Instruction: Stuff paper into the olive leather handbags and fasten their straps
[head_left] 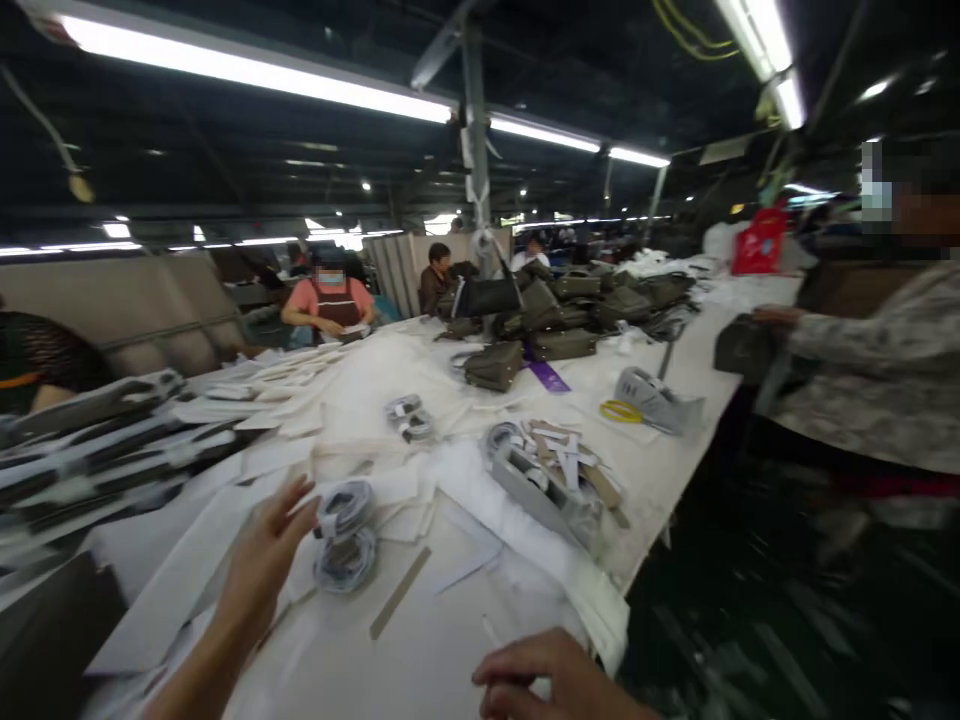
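Observation:
My left hand (270,550) reaches over the table with its fingers stretched out and apart, holding nothing. Just beside its fingertips lie two coils of grey strap or cord (346,535), one partly behind the other. At the bottom of the view, my right hand (555,675) hovers low with loosely bent fingers and a gap between them; I see nothing held. A thin pale stick-like item (491,630) lies just above it. Between the hands is a narrow grey-brown strip (400,593) on the white tabletop (337,660).
Stacked dark and white panels (97,450) cover the left. A grey holder (532,490) and strip scraps (574,455) lie right of centre, with yellow-handled scissors (621,411) beyond. Dark bags (562,310) are piled farther back. A person (877,350) stands right; others work behind.

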